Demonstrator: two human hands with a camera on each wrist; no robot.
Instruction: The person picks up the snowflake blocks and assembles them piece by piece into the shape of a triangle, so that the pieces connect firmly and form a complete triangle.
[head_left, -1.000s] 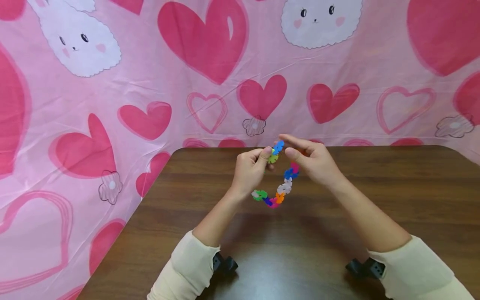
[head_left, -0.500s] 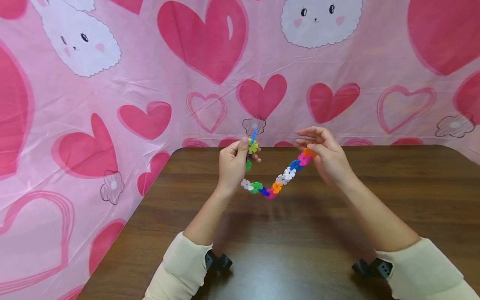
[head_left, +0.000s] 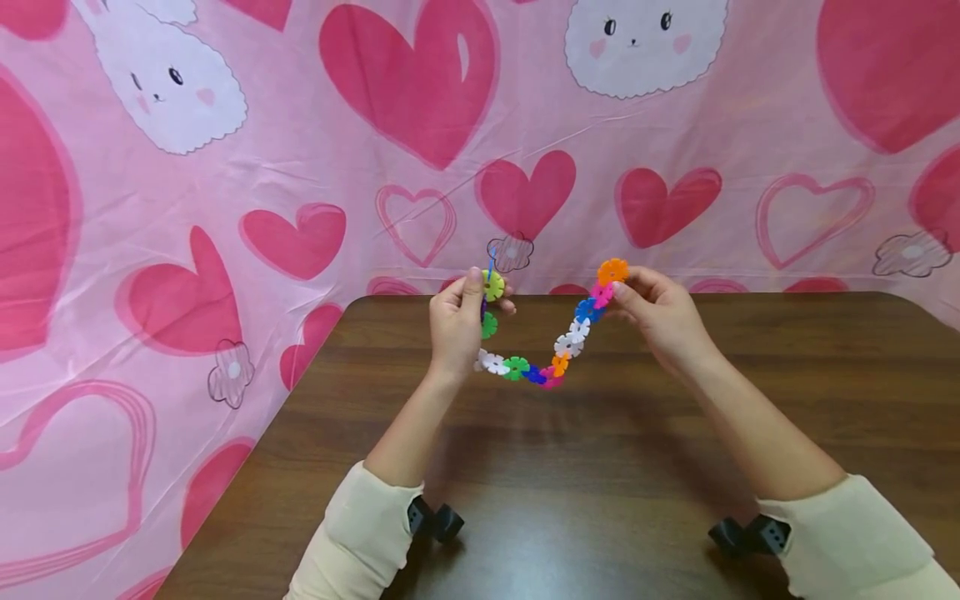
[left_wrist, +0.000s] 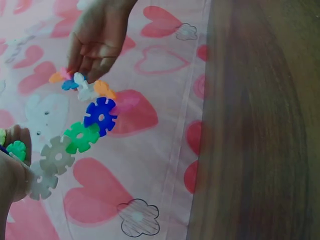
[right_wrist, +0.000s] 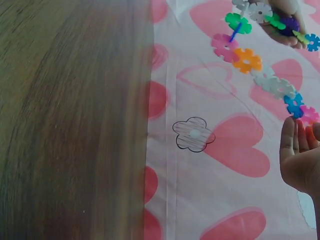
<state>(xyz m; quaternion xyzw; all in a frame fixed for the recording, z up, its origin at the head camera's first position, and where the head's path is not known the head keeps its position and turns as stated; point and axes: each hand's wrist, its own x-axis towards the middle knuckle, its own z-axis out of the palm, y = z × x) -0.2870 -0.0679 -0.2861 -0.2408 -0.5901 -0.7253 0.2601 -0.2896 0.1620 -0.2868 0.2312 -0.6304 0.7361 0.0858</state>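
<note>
A chain of linked plastic snowflake discs (head_left: 516,367) hangs in a U between my two hands above the table. My left hand (head_left: 454,329) pinches its left end near a yellow-green disc (head_left: 493,286), and a light-blue disc stands edge-on above that. At the other end my right hand (head_left: 663,317) pinches the chain by the pink disc (head_left: 602,294), with an orange disc (head_left: 613,271) sticking up past the fingertips. White, green, dark-blue, pink and orange discs make up the sagging middle. In the left wrist view, the left hand's fingers are mostly cut off by the frame edge.
The brown wooden table (head_left: 570,483) spreads below both hands. Behind its far edge hangs a pink cloth (head_left: 420,125) printed with hearts and rabbit faces. Black wrist cameras (head_left: 435,521) sit at the cream sleeves (head_left: 360,533).
My hands have moved apart, the left one leftward and the right one rightward, spreading the chain wider. The right fingers, earlier near the blue end, now pinch the orange end, which has tipped upright.
</note>
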